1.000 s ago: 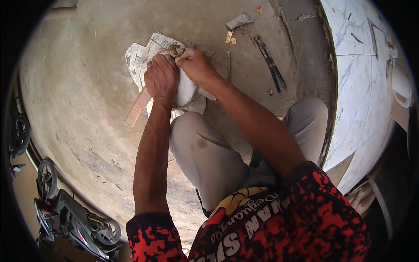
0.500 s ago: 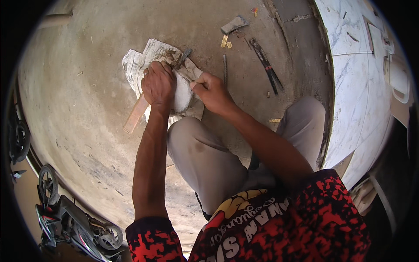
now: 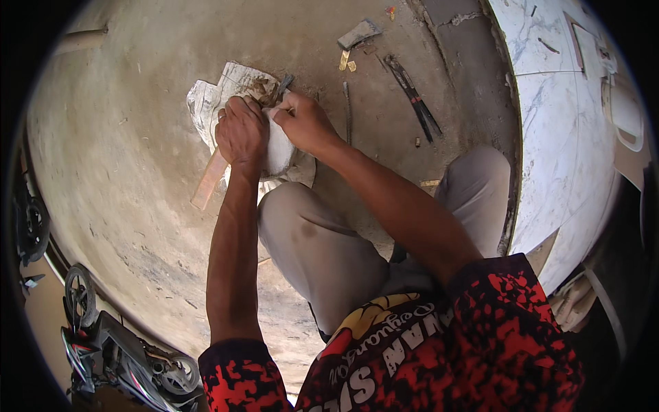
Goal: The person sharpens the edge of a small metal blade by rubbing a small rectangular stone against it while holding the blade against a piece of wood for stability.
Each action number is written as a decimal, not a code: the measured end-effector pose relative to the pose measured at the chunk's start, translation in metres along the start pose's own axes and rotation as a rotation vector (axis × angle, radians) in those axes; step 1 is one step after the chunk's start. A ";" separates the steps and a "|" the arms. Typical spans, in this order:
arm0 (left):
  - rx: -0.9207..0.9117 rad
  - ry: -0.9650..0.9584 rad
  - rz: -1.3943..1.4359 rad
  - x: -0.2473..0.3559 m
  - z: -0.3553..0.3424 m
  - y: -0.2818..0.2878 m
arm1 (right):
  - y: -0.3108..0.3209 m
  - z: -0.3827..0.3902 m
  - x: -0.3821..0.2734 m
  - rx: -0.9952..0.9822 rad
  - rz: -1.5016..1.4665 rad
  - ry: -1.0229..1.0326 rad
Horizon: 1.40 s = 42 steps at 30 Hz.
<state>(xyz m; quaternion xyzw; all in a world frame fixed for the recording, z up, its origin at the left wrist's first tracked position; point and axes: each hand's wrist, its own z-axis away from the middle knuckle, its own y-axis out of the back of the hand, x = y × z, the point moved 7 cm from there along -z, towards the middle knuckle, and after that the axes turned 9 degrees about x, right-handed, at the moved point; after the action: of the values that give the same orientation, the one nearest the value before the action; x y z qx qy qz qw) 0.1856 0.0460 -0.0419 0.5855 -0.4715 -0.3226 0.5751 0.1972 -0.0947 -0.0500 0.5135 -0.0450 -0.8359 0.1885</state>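
Observation:
My left hand [image 3: 242, 134] is closed round a flat wooden piece [image 3: 209, 180], whose bare end sticks out below the wrist toward the lower left. Under both hands lies a crumpled white sack [image 3: 206, 103], dirty brown near the fingers. My right hand [image 3: 305, 123] is pinched close beside the left one, over the sack's right part; its fingers hide whatever they grip. A small dark grey metal piece [image 3: 285, 84] shows just beyond the right fingertips. What it joins to is hidden.
Long-handled pincers [image 3: 415, 103] lie right of the sack, near a thin rod [image 3: 348, 113]. Farther off are a grey metal block [image 3: 359, 34] and yellow scraps [image 3: 344, 60]. A white tiled ledge [image 3: 549, 144] borders the right; a motorcycle [image 3: 123, 357] stands lower left.
My right hand has moved up and left, closer to the left hand, and now covers the pale strip that showed beside it. The left hand keeps its hold.

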 end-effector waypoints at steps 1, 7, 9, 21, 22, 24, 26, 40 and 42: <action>0.013 0.003 0.001 0.000 -0.003 0.004 | 0.005 0.010 0.003 -0.004 -0.003 0.019; 0.017 -0.021 0.024 0.014 -0.006 0.005 | 0.005 -0.013 -0.008 0.057 -0.035 0.076; -0.008 0.007 -0.005 0.007 -0.002 0.002 | 0.001 -0.011 -0.004 0.038 0.010 0.059; -0.022 0.025 -0.002 0.005 -0.005 0.002 | 0.015 0.020 0.010 0.036 0.002 0.140; -0.021 0.026 -0.002 0.005 -0.006 0.001 | 0.015 0.014 0.009 0.035 0.019 0.090; 0.024 -0.034 -0.001 0.013 -0.005 0.003 | 0.003 -0.014 -0.002 0.040 -0.028 0.034; 0.018 -0.024 -0.013 0.012 -0.007 0.004 | -0.001 -0.015 -0.008 0.058 -0.004 0.065; -0.033 -0.004 -0.013 0.003 -0.005 0.002 | 0.019 0.018 0.011 -0.015 0.035 0.013; 0.025 -0.066 0.009 0.017 -0.007 0.006 | 0.009 -0.014 -0.003 0.025 0.034 0.033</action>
<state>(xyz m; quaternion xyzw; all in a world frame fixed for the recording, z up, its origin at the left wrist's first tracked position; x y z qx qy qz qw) 0.1966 0.0334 -0.0324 0.5795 -0.4969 -0.3336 0.5533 0.2131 -0.1004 -0.0510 0.5288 -0.0611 -0.8234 0.1968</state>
